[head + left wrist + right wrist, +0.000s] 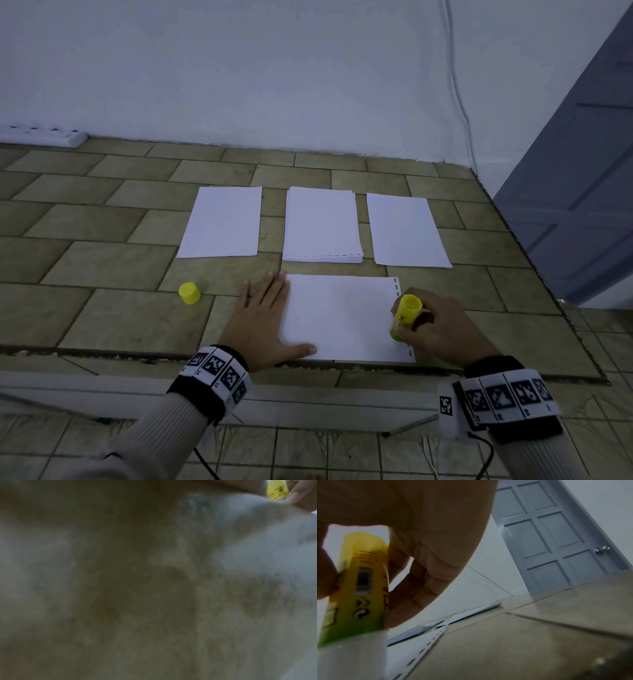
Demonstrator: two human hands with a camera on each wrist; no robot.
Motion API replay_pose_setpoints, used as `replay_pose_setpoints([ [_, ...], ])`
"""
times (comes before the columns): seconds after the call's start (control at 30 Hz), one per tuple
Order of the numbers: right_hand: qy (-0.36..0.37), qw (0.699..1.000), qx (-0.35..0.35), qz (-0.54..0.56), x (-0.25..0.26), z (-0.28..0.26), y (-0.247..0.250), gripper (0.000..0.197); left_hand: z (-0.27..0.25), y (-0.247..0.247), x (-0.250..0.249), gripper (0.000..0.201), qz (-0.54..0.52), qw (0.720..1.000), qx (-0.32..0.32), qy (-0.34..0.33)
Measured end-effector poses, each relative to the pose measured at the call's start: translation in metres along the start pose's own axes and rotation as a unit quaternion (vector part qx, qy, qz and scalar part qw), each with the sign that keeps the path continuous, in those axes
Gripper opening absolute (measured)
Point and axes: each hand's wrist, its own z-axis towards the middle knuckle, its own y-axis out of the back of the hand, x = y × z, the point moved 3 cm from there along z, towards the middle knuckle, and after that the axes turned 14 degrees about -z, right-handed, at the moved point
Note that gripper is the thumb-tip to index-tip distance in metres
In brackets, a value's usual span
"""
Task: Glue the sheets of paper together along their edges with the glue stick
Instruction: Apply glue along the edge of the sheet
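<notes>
- Nearest to the person, both wrists carry bands (219, 371) printed with black-and-white square markers, over ribbed grey sleeves.
- The left hand (262, 320) lies flat with fingers straight and spread, its palm on the tiled floor (113, 318) and its thumb pressing the left edge of the near sheet (337, 317).
- That near sheet lies crosswise, close to the step edge, with a dashed line running along its right edge.
- The right hand (436, 329) has its fingers curled round the yellow glue stick (404, 317), pinching its barrel; the right wrist view shows the thumb on one side and fingers on the other.
- The glue stick stands tilted, its lower end down on the right margin of the near sheet, by the dashed line.
- Left of the left hand, apart from it, the yellow cap (189, 293) rests on the floor.
- Further off, three lots of white paper lie in a row: a left sheet (222, 222), a middle stack (322, 224) with a dashed line along its near edge, and a right sheet (406, 231).
- Beyond them rises a white wall (274, 68), with a white power strip (44, 135) at its foot on the far left and a grey panelled door (544, 540) on the right.
</notes>
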Motion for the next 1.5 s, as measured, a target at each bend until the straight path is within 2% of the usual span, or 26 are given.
replay_pose_setpoints([
  [0.07,-0.003,1.000,-0.005,-0.018,0.000,0.006,0.001,0.020,0.000,0.000,0.000,0.137,-0.003,1.000,0.000,0.002],
  [0.27,-0.015,0.995,-0.028,-0.097,-0.008,0.038,0.009,0.013,0.000,0.002,-0.001,0.136,0.001,1.000,0.004,0.002],
  [0.53,-0.068,0.987,-0.058,-0.136,-0.011,0.070,0.011,0.022,0.000,0.001,0.000,0.135,-0.003,1.000,0.004,0.004],
  [0.63,-0.099,0.987,-0.051,-0.116,-0.011,0.071,0.014,0.034,0.000,0.001,0.000,0.135,-0.004,1.000,0.006,0.005],
  [0.7,-0.122,0.982,-0.040,-0.135,-0.012,0.069,0.019,0.037,0.000,0.001,-0.001,0.136,-0.003,1.000,0.004,0.006],
  [0.83,-0.151,0.963,-0.004,-0.225,-0.014,0.061,0.029,0.031,-0.001,0.002,-0.001,0.134,-0.011,1.000,0.001,0.006],
  [1.0,-0.185,0.904,0.126,-0.363,-0.018,0.049,0.024,0.040,-0.001,0.002,-0.001,0.136,-0.008,1.000,0.001,0.007],
  [1.07,-0.191,0.900,0.144,-0.364,-0.019,0.045,0.023,0.037,-0.001,0.002,-0.001,0.136,-0.009,1.000,0.003,0.008],
  [1.2,-0.214,0.919,0.102,-0.314,-0.023,0.041,0.031,0.031,-0.001,0.002,-0.001,0.136,-0.014,1.000,0.003,0.006],
  [1.33,-0.257,0.940,0.016,-0.224,-0.035,0.042,0.046,0.027,-0.001,0.003,-0.002,0.139,-0.012,1.000,0.008,0.006],
  [1.5,-0.313,0.930,-0.068,-0.178,-0.050,0.040,0.052,0.033,-0.001,0.003,-0.002,0.143,-0.014,1.000,0.013,0.006],
])
